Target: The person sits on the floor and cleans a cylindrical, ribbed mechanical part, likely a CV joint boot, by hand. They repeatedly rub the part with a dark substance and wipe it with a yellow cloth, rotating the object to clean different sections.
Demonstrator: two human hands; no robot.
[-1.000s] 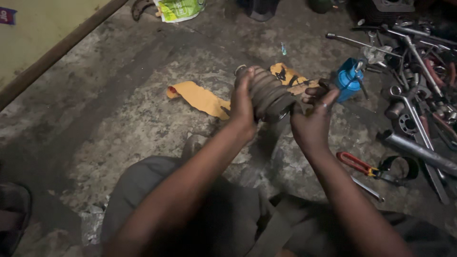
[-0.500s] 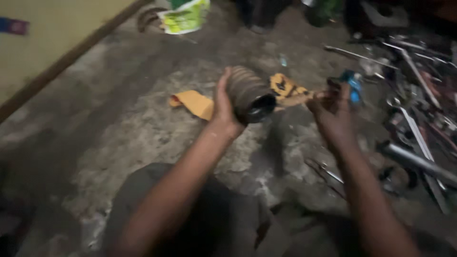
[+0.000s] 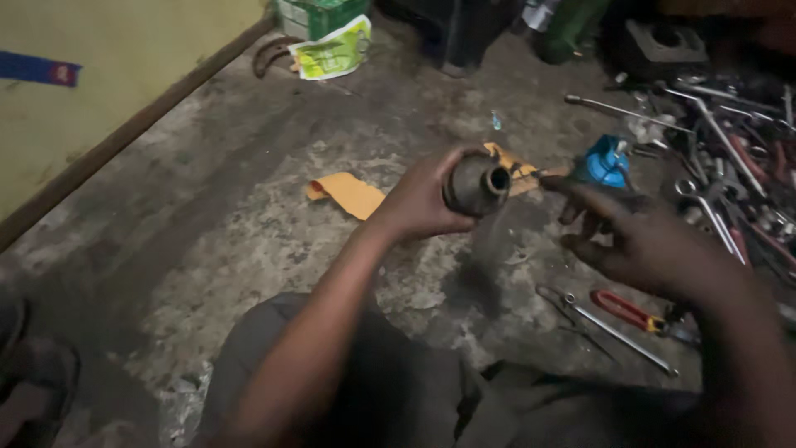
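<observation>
The left hand (image 3: 419,203) grips a dark rubber boot (image 3: 477,184) above the middle of the floor (image 3: 249,207). Its long axis runs left to right, open narrow mouth toward the right hand (image 3: 638,245), which hovers empty, fingers loosely spread. This looks like inspection; next, a finger probing the mouth seems needed.

One rubber boot (image 3: 476,184), two hands, one blue can (image 3: 606,162), two orange paper scraps (image 3: 348,193), many wrenches (image 3: 730,149)
</observation>
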